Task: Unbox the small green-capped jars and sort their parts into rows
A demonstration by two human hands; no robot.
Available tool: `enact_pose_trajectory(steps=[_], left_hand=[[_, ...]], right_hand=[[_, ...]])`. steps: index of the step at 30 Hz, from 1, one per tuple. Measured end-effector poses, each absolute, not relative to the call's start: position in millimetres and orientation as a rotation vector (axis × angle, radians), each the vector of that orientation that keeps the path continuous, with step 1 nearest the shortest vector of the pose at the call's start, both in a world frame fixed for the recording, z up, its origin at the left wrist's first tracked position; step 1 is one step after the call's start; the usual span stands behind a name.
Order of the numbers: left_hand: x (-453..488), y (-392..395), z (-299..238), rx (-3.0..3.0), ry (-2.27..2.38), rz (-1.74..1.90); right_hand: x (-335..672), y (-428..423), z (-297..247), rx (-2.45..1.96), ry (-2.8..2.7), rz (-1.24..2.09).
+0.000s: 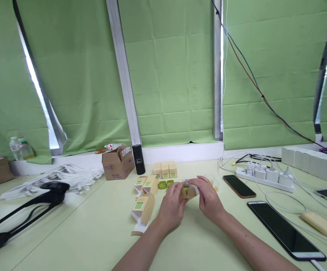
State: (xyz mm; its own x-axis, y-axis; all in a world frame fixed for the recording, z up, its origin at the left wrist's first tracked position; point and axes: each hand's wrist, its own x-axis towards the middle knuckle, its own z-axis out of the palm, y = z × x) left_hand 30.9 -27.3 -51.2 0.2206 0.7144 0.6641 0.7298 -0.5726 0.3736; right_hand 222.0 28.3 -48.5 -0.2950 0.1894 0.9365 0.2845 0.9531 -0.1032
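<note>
Between my two hands is a small tan paper box (191,192) with its flaps up and something green inside. My left hand (172,205) grips its left side, fingers closed on the wall. My right hand (208,199) pinches the flap at the upper right. Just behind my left hand sit small green containers (162,184). Several more tan boxes with green windows, some with white-lined flaps hanging out, lie to the left, the nearest being a tan box (142,209). Three closed tan boxes (165,170) stand in a row behind. Clear plastic pieces (213,183) lie partly hidden beyond my right hand.
Right of my hands lie a phone (239,186), a larger phone (284,229), a power strip (265,177) with chargers, and loose cables. At the left are a black strap-like frame (33,203) and white cloth strips (64,178). A cardboard box (115,167) and black cylinder (138,160) stand behind.
</note>
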Motion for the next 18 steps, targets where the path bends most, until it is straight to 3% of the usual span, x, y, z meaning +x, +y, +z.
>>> enact_pose_trajectory(steps=[9, 18], left_hand=[[29, -24, -55, -2.411, -1.512, -1.289], [30, -25, -54, -2.394, -1.542, -1.359]], right_hand=[[230, 34, -48, -0.676, -1.867, 0.017], [226, 22, -42, -0.638, -1.896, -0.037]])
